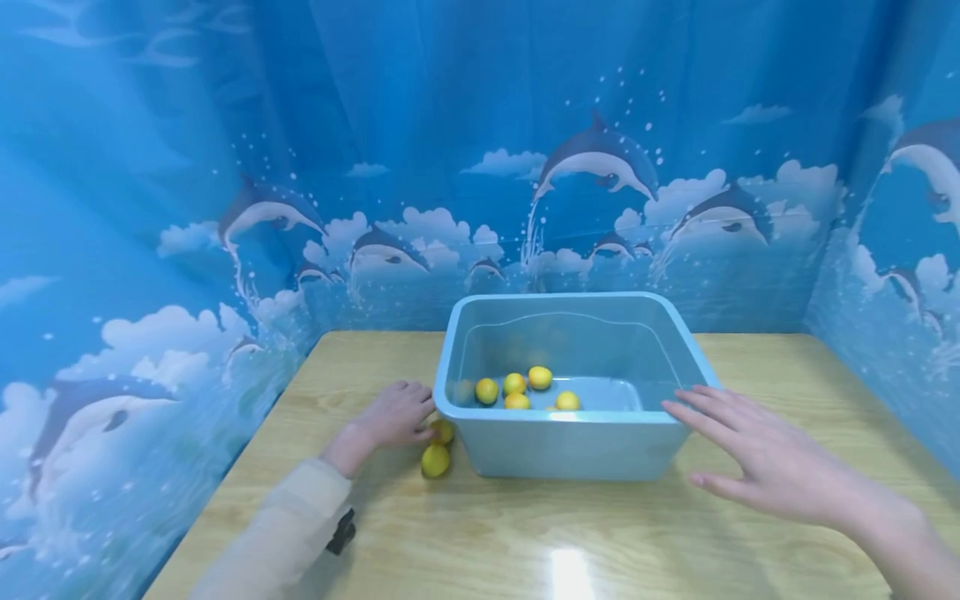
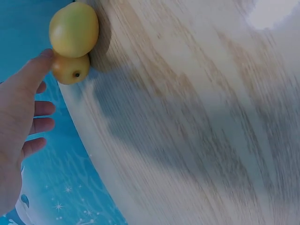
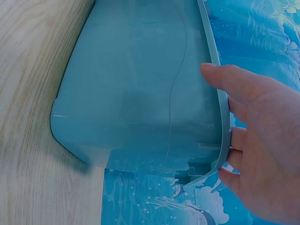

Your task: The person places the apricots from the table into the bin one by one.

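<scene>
A light blue plastic bin (image 1: 555,446) stands on the table with several small yellow-orange fruits (image 1: 539,377) on its floor. Left of it, outside, lie two more: a yellow fruit (image 1: 435,461) in front and another fruit (image 1: 442,431) right behind it. My left hand (image 1: 393,414) is at the rear one; in the left wrist view the thumb (image 2: 35,70) touches its side while the other fingers stay off it. At the bin's right front corner, my right hand (image 1: 757,454) has fairly straight fingers at the rim (image 3: 221,101), thumb spread apart.
The wood-grain table (image 1: 495,550) carries the bin near its far side. Behind and on both sides hangs a blue curtain (image 1: 450,125) printed with dolphins. A small black object (image 1: 342,532) sits at the left sleeve's cuff.
</scene>
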{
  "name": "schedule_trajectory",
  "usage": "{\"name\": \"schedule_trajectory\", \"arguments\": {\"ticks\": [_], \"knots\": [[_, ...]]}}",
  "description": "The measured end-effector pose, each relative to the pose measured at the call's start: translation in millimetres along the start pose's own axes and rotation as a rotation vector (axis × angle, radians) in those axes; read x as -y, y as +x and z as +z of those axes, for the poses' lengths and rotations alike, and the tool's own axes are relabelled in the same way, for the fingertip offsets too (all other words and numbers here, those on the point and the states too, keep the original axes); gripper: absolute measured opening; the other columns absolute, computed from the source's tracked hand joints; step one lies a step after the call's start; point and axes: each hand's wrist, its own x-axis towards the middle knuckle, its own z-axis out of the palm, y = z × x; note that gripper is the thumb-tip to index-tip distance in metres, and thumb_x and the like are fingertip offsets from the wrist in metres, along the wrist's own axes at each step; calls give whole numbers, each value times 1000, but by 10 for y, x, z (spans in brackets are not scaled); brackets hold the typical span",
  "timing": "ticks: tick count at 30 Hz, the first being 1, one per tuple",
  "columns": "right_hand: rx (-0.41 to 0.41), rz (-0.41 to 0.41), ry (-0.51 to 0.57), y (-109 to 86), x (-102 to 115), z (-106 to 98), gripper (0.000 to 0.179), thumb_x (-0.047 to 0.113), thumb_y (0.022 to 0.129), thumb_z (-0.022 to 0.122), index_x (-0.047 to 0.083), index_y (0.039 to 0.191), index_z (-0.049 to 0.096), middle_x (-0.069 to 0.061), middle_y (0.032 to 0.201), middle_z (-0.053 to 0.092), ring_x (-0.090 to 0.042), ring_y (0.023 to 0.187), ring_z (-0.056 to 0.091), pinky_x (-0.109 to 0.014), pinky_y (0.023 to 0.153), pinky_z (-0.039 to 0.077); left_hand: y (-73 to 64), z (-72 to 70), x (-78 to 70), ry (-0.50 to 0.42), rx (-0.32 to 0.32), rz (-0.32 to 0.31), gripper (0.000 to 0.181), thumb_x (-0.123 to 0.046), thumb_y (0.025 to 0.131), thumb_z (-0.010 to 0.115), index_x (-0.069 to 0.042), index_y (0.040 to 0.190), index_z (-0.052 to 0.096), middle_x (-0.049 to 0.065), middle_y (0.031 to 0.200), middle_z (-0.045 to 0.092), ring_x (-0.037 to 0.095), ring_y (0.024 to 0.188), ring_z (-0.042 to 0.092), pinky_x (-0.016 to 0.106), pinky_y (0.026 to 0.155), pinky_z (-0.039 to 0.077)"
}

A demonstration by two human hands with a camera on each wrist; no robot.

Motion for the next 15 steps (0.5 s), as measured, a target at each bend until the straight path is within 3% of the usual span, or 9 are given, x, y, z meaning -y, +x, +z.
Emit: {"name": "schedule_trajectory", "arguments": {"ticks": [5,15], "knots": [[-4,-6,2,7,6,12,77,42,78,71,19,143,36,-11,138,43,-33,124,40,-12,104,-2,-3,71,15,-16,-17,18,47,-44,82,66,-12,116,59,5,100,60,20,92,55,37,81,45],[-10,-8,-8,6,-1,14,77,42,78,71,18,143,36,-11,138,43,-34,123,41,-13,104,-2,21,135,32,-29,-3,2,42,-42,81,66,-12,110,60,3,92,58,20,88,55,37,78,45]]}}
